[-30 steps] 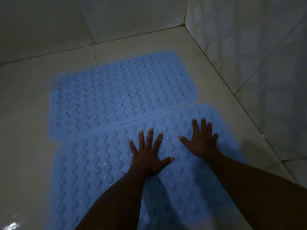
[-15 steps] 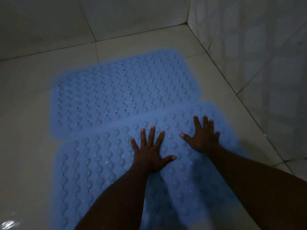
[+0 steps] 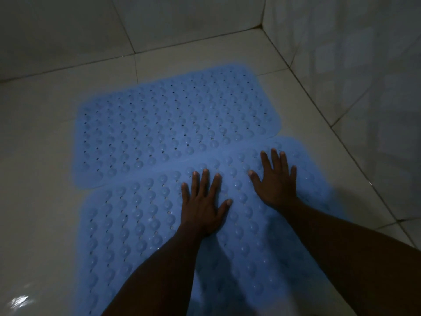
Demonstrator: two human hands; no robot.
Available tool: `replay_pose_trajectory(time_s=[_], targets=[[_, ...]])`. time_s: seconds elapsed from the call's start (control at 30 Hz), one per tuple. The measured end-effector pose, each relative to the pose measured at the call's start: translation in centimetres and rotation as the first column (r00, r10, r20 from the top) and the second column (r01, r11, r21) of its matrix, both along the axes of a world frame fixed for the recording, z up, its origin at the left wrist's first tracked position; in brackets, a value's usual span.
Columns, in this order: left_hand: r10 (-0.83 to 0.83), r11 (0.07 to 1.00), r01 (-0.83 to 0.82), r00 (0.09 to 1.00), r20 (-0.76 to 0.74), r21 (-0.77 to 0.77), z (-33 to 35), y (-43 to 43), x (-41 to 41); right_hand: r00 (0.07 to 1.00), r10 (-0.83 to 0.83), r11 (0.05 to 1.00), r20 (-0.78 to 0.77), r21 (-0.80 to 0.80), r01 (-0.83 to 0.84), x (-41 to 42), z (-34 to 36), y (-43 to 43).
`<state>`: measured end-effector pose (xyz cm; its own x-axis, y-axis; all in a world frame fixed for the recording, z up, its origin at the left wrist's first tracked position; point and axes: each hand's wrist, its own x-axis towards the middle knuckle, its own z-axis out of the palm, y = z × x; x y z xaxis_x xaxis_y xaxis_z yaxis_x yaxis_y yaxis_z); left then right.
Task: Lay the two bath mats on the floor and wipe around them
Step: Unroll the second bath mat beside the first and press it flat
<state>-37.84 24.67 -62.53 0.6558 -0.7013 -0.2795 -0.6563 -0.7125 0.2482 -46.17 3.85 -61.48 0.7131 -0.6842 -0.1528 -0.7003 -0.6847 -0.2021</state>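
Pale glossy tile covers the floor (image 3: 38, 179) and both walls, the back wall (image 3: 182, 19) and the right wall (image 3: 364, 87), which meet in a corner (image 3: 262, 27) at the upper right. The light is dim, and a small glare (image 3: 19, 301) shines on the floor at the lower left.

Two blue, studded mats lie flat on the floor. The far mat (image 3: 173, 126) lies well short of the back wall, with a strip of bare tile between. The near mat (image 3: 136, 224) runs off the bottom of the view under the arms. Their long edges meet. The near one seems to lap slightly over the far one at the right end, but the gloom makes that hard to tell. Bare floor lies wide open to the left of both mats. On the right only a narrow band of tile separates them from the right wall.

Both hands rest palm down on the near mat, close to its far edge. The left hand (image 3: 202, 208) has its fingers (image 3: 206, 179) straight and spread, thumb out to the side. The right hand (image 3: 276, 185), just beside it and slightly farther forward, also has its fingers (image 3: 274, 160) straight and splayed. Neither hand holds anything; they lie flat on the studs.
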Motion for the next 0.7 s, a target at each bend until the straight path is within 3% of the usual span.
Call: replay_pose_trajectory(time_s=[0.3,0.7], targets=[[-0.044,0.990,0.050,0.998,0.048,-0.134,-0.4,-7.9,2.9,0.992,0.016,0.989,0.126,-0.148,0.003,3.1,-2.7,-3.8],[-0.067,0.997,0.070,0.994,0.089,-0.028,-2.1,-8.8,3.7,0.999,-0.026,0.980,0.039,-0.198,0.033,3.7,-3.7,-3.6]])
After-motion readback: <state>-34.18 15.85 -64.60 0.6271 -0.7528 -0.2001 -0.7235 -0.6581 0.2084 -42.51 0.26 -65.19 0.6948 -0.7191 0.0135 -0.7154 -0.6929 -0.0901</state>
